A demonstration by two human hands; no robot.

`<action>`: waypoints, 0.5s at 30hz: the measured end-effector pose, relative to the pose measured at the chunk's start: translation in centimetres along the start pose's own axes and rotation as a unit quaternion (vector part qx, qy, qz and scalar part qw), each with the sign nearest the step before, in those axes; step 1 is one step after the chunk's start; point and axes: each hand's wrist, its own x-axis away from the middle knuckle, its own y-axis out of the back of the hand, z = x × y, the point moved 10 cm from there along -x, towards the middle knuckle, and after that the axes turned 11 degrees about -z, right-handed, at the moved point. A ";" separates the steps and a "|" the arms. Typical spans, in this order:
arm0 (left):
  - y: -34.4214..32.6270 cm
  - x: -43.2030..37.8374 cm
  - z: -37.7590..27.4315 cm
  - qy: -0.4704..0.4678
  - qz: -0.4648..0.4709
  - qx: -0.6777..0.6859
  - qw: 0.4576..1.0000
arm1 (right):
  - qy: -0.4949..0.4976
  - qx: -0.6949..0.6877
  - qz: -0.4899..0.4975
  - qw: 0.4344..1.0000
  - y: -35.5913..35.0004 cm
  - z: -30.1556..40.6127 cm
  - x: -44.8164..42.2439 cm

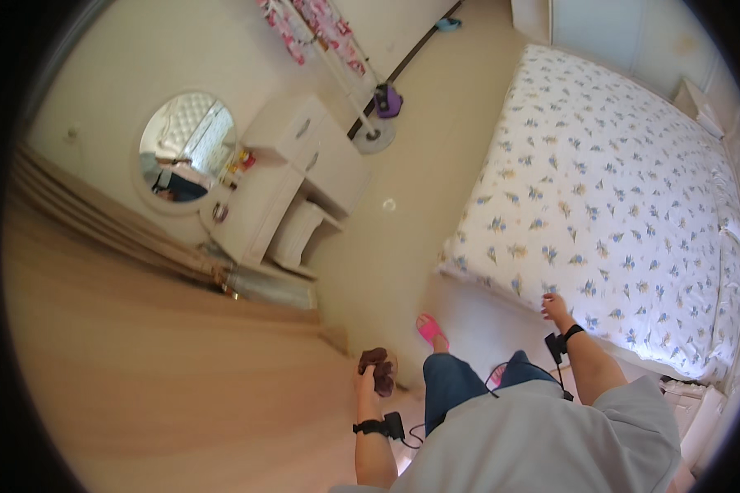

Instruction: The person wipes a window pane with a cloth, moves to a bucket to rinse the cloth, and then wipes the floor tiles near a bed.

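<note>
A bunched dark brown cloth (382, 377) is gripped in my left hand (365, 377), which hangs just beside the beige curtain (179, 370). Over at the near edge of the bed, my right hand (554, 307) is held out with loosely bent fingers and nothing visible in it. Below and beyond that hand spreads a white bedsheet (592, 185) with small blue and yellow flower sprigs. Whether the right fingers touch the sheet cannot be told. Both wrists wear black straps with small devices and cables.
A white dressing table (253, 209) with a round mirror (188, 148) stands against the wall. Past it are a coat stand (373, 132) with pink floral fabric and a purple object (387, 100). A tiled floor strip (401, 203) runs between furniture and bed. A pillow (698, 108) lies at the far right.
</note>
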 end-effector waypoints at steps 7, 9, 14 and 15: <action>-6.2 -12.1 -15.3 -0.095 -0.046 -0.135 0.985 | 0.006 0.026 0.080 0.996 -13.1 9.7 -2.1; -10.2 -15.2 -19.9 -0.115 -0.009 -0.150 0.982 | -0.044 0.005 0.038 0.998 -11.8 8.9 -5.0; -17.2 -23.4 -27.0 -0.093 0.053 -0.154 0.982 | -0.132 -0.079 -0.014 0.988 -12.3 10.8 -8.5; -19.3 -25.1 -27.9 -0.093 0.065 -0.156 0.981 | -0.132 -0.085 -0.024 0.987 -12.1 11.7 -9.3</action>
